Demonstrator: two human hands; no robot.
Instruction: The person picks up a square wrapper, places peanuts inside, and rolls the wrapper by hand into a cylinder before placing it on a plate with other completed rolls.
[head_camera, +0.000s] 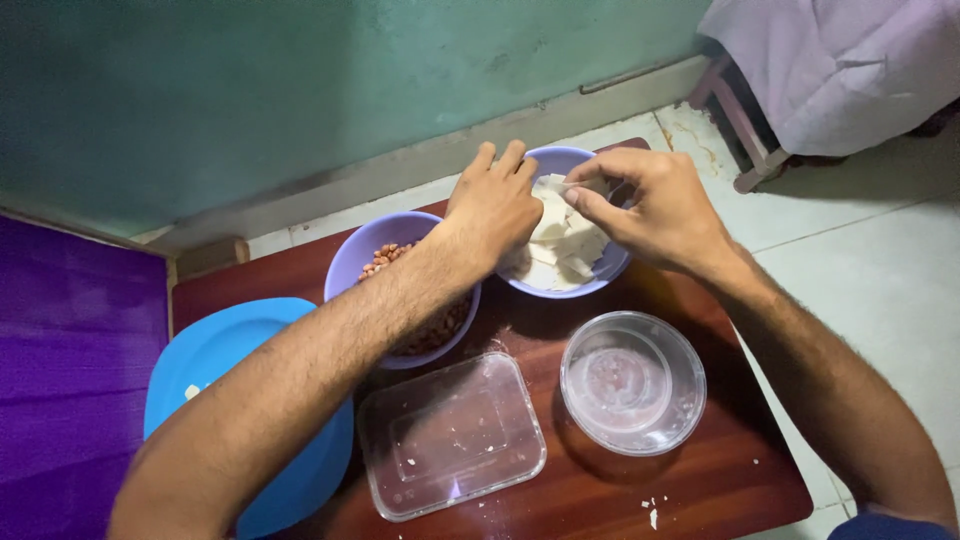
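Head view. Small dark red-brown wooden table (620, 500), glossy, with white crumbs near its front edge. At the far edge stands a lilac bowl (560, 160) filled with flat white pieces (560, 250), irregular and chalky-looking; what they are I cannot tell. Both hands work over it. Left hand (495, 205) lies knuckles-up across the bowl's left rim, fingers curled down into the pieces; whether its grip is closed on anything is hidden. Right hand (650, 205) hovers at the right rim, thumb and forefinger pinched narrow on one white piece (585, 185), likely to lift it clear of the heap. A second lilac bowl (375, 255), holding reddish-brown peanuts (385, 258), sits just left, partly under the left forearm. Nearer the front edge: a clear rectangular plastic container (450, 435) and a clear round one (632, 382), both empty but for specks. A blue plastic lid or tray (215, 350) overhangs the left edge.
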